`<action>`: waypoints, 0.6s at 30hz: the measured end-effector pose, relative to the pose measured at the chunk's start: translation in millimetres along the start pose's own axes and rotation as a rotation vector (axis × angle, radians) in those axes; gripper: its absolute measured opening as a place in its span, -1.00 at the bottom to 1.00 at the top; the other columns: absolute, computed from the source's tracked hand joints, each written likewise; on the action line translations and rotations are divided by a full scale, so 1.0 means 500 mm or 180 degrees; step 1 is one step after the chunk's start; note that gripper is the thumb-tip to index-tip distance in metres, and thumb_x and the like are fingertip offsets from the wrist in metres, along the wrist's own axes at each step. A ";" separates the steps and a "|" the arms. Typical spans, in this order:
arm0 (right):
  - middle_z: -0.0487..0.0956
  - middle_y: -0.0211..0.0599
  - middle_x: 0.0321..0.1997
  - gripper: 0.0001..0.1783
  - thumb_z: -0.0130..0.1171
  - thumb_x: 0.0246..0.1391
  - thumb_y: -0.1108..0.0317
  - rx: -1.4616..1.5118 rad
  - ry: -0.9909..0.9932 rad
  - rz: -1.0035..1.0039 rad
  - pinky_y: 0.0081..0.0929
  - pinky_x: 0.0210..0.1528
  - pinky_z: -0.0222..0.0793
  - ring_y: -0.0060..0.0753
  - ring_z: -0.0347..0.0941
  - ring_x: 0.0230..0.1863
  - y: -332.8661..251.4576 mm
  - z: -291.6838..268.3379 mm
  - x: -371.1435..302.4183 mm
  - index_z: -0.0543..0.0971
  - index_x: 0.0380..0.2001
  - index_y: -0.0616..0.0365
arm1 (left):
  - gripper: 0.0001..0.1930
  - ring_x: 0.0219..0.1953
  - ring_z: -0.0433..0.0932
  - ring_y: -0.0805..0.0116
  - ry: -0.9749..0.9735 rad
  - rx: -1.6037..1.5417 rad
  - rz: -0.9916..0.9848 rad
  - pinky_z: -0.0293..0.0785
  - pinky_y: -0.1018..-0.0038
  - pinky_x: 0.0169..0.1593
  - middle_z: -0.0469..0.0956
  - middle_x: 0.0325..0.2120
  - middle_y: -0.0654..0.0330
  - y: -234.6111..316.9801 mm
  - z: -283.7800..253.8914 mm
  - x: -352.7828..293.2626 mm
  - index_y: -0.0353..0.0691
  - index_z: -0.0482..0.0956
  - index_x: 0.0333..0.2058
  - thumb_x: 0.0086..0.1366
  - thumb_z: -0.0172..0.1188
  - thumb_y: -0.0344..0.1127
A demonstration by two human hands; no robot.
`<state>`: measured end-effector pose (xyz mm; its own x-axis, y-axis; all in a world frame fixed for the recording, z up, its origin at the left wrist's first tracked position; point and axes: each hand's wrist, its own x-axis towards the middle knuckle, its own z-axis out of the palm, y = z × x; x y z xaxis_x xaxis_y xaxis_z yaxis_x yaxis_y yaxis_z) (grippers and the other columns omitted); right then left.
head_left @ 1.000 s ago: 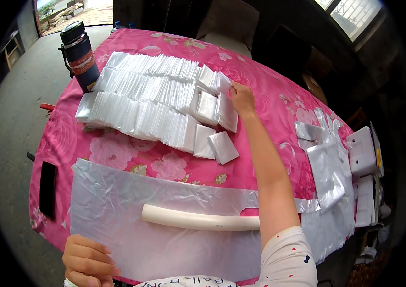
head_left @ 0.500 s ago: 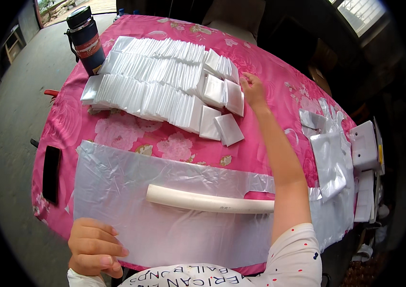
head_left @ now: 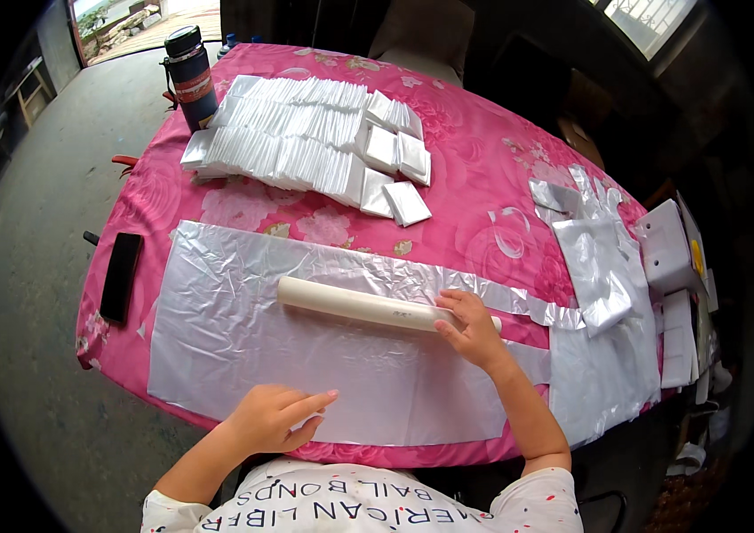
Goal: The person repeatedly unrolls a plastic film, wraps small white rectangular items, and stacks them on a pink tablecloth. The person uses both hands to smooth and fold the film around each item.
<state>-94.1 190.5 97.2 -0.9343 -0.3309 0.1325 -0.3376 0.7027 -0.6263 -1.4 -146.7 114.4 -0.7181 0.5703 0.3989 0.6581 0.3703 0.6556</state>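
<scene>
A translucent white plastic bag [head_left: 243, 346] lies spread flat on the pink floral tablecloth, its two handle strips pointing right. Across the bag rests a white pipe [head_left: 350, 304]. My right hand [head_left: 474, 333] is on the pipe near its right end, thumb on the near side and fingers over the far side. Over the bag's near edge, my left hand [head_left: 283, 419] is open and holds nothing, its fingers stretched to the right. Beyond the bag stand rows of folded white plastic bags [head_left: 292, 133], with a few loose folded ones [head_left: 407, 203] at their right end.
More flat plastic bags [head_left: 603, 382] are heaped at the table's right edge, beside white box-like holders [head_left: 666, 249]. A black phone [head_left: 122, 278] lies at the left edge. A dark flask [head_left: 190, 80] stands at the far left corner. A chair [head_left: 421, 40] is behind the table.
My right hand has come back from beside the folded bags to the pipe. My left hand has moved right along the bag's near edge. The whole view has shifted.
</scene>
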 end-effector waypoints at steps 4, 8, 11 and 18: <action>0.45 -0.07 -0.02 -0.64 0.19 -0.10 0.37 -0.0060 0.0363 -0.0012 -0.30 0.08 0.24 -0.11 0.34 0.03 0.030 0.002 0.040 0.53 -0.17 0.21 | -0.54 -0.64 0.45 0.32 -0.0150 0.0243 0.0085 0.34 0.46 -0.56 0.50 -0.61 0.29 0.013 0.020 -0.008 -0.14 0.48 -0.08 -0.05 0.21 -0.47; 0.45 -0.05 -0.02 -0.66 0.18 -0.13 0.39 -0.0677 0.0615 -0.0214 -0.28 0.09 0.24 -0.05 0.34 0.03 0.068 0.023 0.179 0.54 -0.19 0.19 | -0.55 -0.63 0.45 0.31 -0.0087 0.0256 0.0107 0.33 0.46 -0.56 0.49 -0.61 0.28 0.015 0.021 -0.005 -0.14 0.48 -0.08 -0.04 0.21 -0.46; 0.46 -0.08 -0.04 -0.68 0.19 -0.13 0.39 -0.1050 0.0762 -0.0293 -0.27 0.07 0.25 -0.05 0.34 0.02 0.087 0.056 0.256 0.54 -0.21 0.18 | -0.56 -0.61 0.46 0.30 -0.0128 0.0270 0.0028 0.36 0.45 -0.53 0.50 -0.58 0.26 0.009 0.007 -0.003 -0.14 0.48 -0.07 -0.02 0.19 -0.46; 0.51 -0.21 -0.24 -0.80 0.16 -0.09 0.40 -0.1205 0.0992 -0.0360 -0.31 -0.13 0.36 -0.17 0.40 -0.19 0.103 0.116 0.339 0.58 -0.32 0.16 | -0.58 -0.54 0.52 0.30 0.0069 0.0108 -0.0479 0.41 0.47 -0.49 0.53 -0.53 0.25 -0.054 -0.035 -0.025 -0.16 0.48 -0.10 -0.02 0.19 -0.48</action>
<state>-263.4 134.1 42.8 -0.8597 -0.2549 0.4426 -0.4025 0.8716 -0.2799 -14.1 -176.9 102.9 -0.8138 0.4905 0.3118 0.5497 0.4752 0.6870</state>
